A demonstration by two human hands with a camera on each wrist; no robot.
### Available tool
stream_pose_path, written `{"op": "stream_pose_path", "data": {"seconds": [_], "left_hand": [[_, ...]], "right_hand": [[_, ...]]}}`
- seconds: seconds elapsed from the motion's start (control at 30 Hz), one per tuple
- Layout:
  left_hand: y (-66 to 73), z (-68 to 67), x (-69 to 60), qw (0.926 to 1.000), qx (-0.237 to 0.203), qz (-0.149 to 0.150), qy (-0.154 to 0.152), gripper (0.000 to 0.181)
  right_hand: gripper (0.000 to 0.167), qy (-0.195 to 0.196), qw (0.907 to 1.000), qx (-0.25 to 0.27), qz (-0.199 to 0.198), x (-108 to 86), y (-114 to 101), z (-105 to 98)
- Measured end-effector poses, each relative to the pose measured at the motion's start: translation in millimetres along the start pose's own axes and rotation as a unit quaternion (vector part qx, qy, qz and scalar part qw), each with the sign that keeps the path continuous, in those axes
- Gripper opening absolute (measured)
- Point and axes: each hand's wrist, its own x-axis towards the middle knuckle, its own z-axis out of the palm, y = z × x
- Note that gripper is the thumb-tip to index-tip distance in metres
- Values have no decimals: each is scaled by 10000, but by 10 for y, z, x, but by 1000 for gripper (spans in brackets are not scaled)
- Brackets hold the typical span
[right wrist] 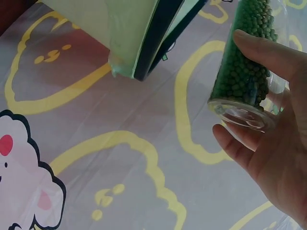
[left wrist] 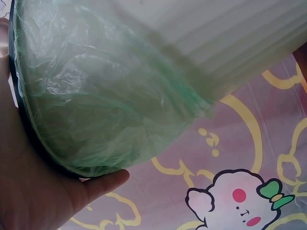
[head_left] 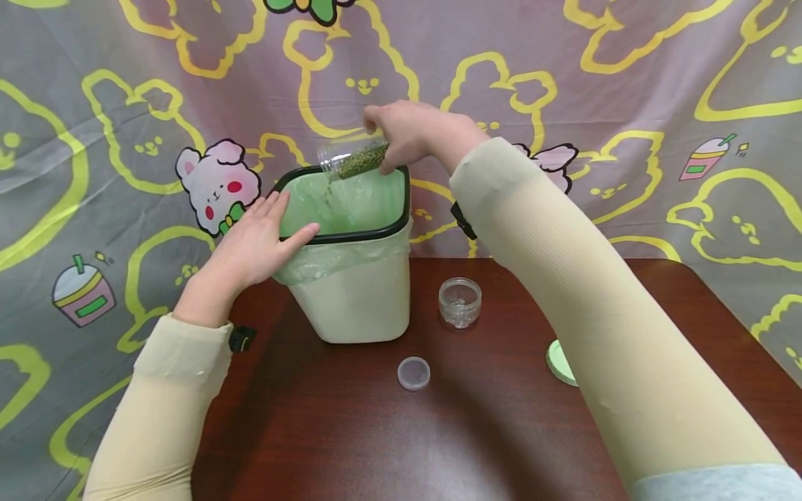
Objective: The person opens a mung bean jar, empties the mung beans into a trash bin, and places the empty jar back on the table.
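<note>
My right hand grips a clear jar, tipped with its mouth to the left over the bin. Small green beans, which look like mung beans, fill part of the jar, and a few drop from its mouth. Below stands a cream trash bin with a black rim and a pale green plastic liner folded over its edge. On the rim's left side rests my left hand, its fingers extended and the thumb along the outside of the liner.
Right of the bin, a clear, short container stands on the dark wooden table. In front lies a small translucent lid. A light green lid is partly hidden by my right forearm. A patterned cloth hangs behind.
</note>
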Motion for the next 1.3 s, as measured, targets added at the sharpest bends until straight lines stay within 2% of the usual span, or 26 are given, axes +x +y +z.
{"op": "stream_pose_path", "data": {"seconds": [0.4,0.73,1.3], "left_hand": [[-1,18,-18,10000,-34,4,-30,99],[-7,23,-12,10000,8,8,-12,99],[-7,5,-3,10000,-20,36,28,99]], "right_hand": [[64,-5,10000,25,81,-33,41,-2],[64,189,9998,-90,77,-63,73,-44],[65,133,9998,-110,87,-63,105,0]]}}
